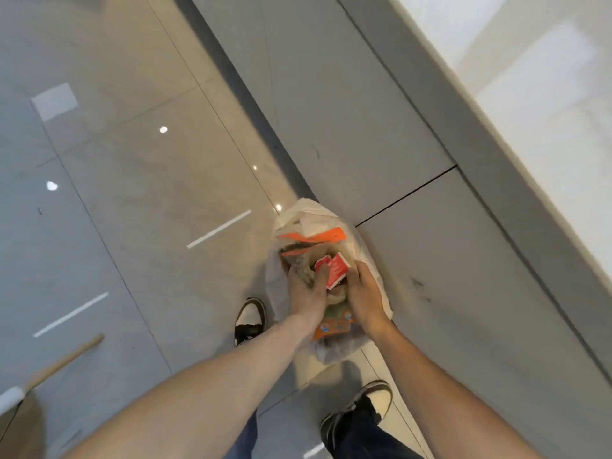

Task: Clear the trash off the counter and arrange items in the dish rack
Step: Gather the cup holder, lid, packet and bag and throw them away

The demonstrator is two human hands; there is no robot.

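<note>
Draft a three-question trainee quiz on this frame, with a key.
1. True or false: the white plastic trash bag sits on the counter.
2. Which hand touches the red carton? A) left hand B) right hand C) neither
3. Fill in: the bag sits on the tiled floor beside the grey ____ fronts.

Key:
1. False; it is on the floor.
2. A; the left fingers lie against the carton, while the right hand curls over the bag's edge.
3. cabinet
</note>
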